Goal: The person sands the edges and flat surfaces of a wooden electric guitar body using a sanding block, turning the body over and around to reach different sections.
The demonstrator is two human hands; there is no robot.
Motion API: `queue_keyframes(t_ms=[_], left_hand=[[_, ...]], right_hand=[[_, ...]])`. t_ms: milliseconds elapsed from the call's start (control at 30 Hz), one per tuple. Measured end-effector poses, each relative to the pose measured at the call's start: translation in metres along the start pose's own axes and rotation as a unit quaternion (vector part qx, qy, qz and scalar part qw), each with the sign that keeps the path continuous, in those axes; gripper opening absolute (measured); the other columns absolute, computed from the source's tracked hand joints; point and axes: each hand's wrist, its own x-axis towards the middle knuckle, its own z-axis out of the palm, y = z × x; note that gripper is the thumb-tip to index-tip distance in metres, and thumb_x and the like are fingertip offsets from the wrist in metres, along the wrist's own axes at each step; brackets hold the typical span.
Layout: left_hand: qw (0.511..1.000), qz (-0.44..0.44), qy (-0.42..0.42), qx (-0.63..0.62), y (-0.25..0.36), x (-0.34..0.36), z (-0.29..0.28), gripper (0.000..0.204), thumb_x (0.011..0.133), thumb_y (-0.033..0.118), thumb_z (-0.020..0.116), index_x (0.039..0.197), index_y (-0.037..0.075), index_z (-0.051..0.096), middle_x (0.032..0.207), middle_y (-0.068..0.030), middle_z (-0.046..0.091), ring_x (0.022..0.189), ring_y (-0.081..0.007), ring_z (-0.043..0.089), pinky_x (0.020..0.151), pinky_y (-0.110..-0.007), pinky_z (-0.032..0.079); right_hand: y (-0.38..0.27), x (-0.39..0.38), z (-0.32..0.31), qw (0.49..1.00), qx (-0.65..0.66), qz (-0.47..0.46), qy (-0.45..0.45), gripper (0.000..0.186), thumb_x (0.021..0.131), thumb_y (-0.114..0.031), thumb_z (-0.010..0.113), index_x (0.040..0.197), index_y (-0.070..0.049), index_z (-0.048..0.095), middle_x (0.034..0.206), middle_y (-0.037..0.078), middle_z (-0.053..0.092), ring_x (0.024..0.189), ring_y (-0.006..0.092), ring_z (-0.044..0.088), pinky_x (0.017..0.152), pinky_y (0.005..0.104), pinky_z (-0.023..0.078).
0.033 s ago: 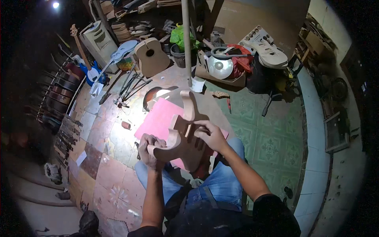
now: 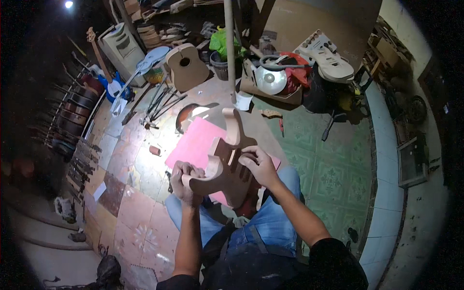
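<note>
Gripping one curved horn of an unpainted electric guitar body (image 2: 222, 187), the left hand (image 2: 187, 182) closes its fingers over the wood at the centre of the frame. The right hand (image 2: 259, 165) is at the body's right side, fingers bent beside the routed slots; whether it pinches anything small, I cannot tell. The guitar body is tilted above the person's lap, between two legs in blue jeans (image 2: 284, 203), with a pink board (image 2: 197, 138) beneath and behind it. Left of the board, a small reddish-brown cylinder (image 2: 154, 151) lies on the tiled floor. Above centre, a pale pole (image 2: 230, 58) stands near a dark bucket (image 2: 220, 71) with a bright green plastic bag (image 2: 221, 42) over it. An acoustic guitar body (image 2: 189, 78) with a round sound hole leans left of the bucket, and a blue electric guitar (image 2: 115, 91) stands farther toward the upper left, near a row of guitars (image 2: 75, 116). At upper right, a cardboard box (image 2: 286, 99) holds a shiny dome (image 2: 270, 81), and a whitish guitar body (image 2: 334, 68) rests just beside it. Green patterned tiles (image 2: 333, 181) cover the floor right of centre.
</note>
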Motion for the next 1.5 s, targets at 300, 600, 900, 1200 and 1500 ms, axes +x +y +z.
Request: queue_keyframes(t_ms=[300,600,900,1200,1500], left_hand=[[0.995,0.005,-0.012,0.097,-0.003,-0.011,0.028,0.034,0.096,0.035,0.043,0.079,0.005,0.046,0.067,-0.0058,0.046,0.059,-0.0209,0.052,0.07,-0.037,0.049],[0.993,-0.017,-0.017,0.113,-0.003,-0.012,0.04,0.035,0.094,0.037,0.048,0.079,0.005,0.048,0.066,-0.0036,0.046,0.059,-0.0172,0.052,0.066,-0.034,0.048],[0.994,-0.015,0.008,0.11,-0.003,-0.016,0.047,0.035,0.092,0.037,0.052,0.079,0.005,0.047,0.066,-0.0061,0.047,0.057,-0.019,0.049,0.07,-0.035,0.048],[0.996,-0.002,0.005,0.085,-0.009,-0.023,0.049,0.032,0.092,0.033,0.053,0.078,0.005,0.046,0.068,-0.0069,0.046,0.061,-0.0201,0.05,0.071,-0.036,0.047],[0.991,0.023,0.021,0.127,-0.015,-0.03,0.055,0.044,0.093,0.042,0.054,0.076,0.003,0.047,0.069,-0.0066,0.048,0.06,-0.0172,0.054,0.064,-0.03,0.048]], right_hand=[[-0.005,-0.023,0.07,0.946,-0.148,-0.208,0.201,0.024,0.075,0.0,0.08,0.086,-0.002,0.059,0.089,0.009,0.051,0.078,0.0211,0.054,0.068,0.0333,0.045],[0.0,-0.018,0.066,0.887,-0.237,-0.325,0.227,0.019,0.084,-0.005,0.077,0.086,-0.003,0.058,0.085,0.004,0.047,0.076,0.0119,0.049,0.069,0.0296,0.043],[-0.014,-0.037,0.084,0.94,-0.108,-0.185,0.264,0.026,0.089,-0.008,0.074,0.082,-0.005,0.05,0.08,-0.002,0.046,0.073,0.007,0.044,0.069,0.0238,0.041],[-0.025,-0.067,0.086,0.982,-0.008,-0.006,0.191,0.024,0.094,-0.013,0.069,0.084,-0.006,0.049,0.077,-0.003,0.048,0.066,0.0052,0.045,0.06,0.0243,0.042],[-0.032,-0.079,0.091,0.978,-0.022,-0.081,0.19,0.024,0.096,-0.014,0.067,0.082,-0.005,0.05,0.073,-0.003,0.05,0.065,0.004,0.044,0.057,0.0242,0.041]])
